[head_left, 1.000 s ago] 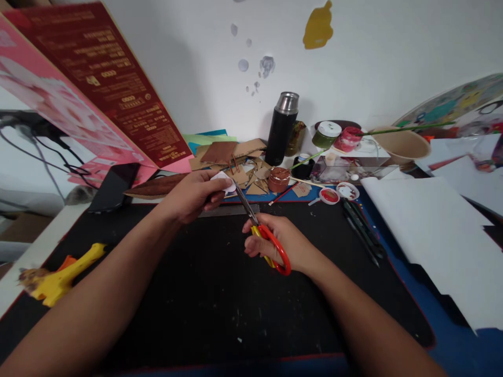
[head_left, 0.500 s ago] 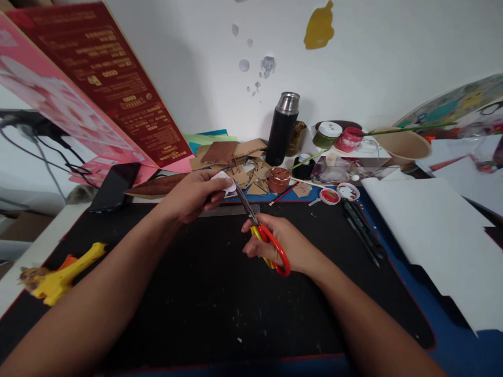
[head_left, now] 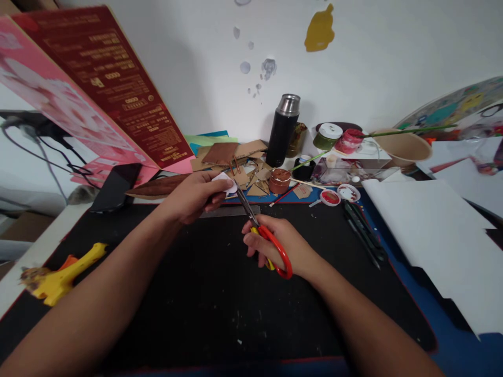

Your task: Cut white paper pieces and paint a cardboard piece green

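Note:
My left hand [head_left: 198,193] pinches a small white piece of paper [head_left: 227,183] between thumb and fingers, above the back of the black mat [head_left: 204,293]. Wrapped through the handles of a pair of scissors [head_left: 277,251] is my right hand [head_left: 283,241]. One handle is red and the other yellow. The metal blades point up and left, and their tips meet the paper's right edge; whether they are cutting into it I cannot tell. Under my left hand, a flat grey strip [head_left: 231,211] lies along the mat's far edge.
Behind my hands lie cardboard scraps [head_left: 251,162], a brown paint jar [head_left: 280,180] and a black thermos [head_left: 282,131]. A phone [head_left: 116,187] and yellow glue gun-like object [head_left: 74,272] are at left. White paper sheets [head_left: 428,225] and a dark green cutter [head_left: 363,233] lie at right.
The scissor handles have come slightly closer together in my right hand. My left hand keeps its pinch on the paper; the whole view has shifted a little.

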A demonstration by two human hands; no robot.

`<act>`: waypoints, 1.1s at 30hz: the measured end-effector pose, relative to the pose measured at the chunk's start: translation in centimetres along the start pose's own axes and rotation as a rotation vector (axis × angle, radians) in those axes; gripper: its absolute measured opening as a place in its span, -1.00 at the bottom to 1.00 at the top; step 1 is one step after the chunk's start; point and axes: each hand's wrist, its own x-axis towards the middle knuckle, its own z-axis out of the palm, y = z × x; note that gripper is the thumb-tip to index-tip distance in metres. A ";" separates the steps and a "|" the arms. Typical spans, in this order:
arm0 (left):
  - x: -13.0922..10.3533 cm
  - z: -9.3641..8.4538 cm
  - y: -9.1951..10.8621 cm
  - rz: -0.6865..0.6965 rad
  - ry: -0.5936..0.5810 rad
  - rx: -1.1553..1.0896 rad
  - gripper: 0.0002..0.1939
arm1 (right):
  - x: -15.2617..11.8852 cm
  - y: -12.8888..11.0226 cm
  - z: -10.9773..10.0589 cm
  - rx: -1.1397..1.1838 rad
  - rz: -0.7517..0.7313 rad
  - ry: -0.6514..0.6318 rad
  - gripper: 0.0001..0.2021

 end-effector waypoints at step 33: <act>-0.2 0.1 -0.1 -0.020 -0.044 0.079 -0.67 | 0.3 0.9 0.5 -0.120 -0.115 0.098 -0.59</act>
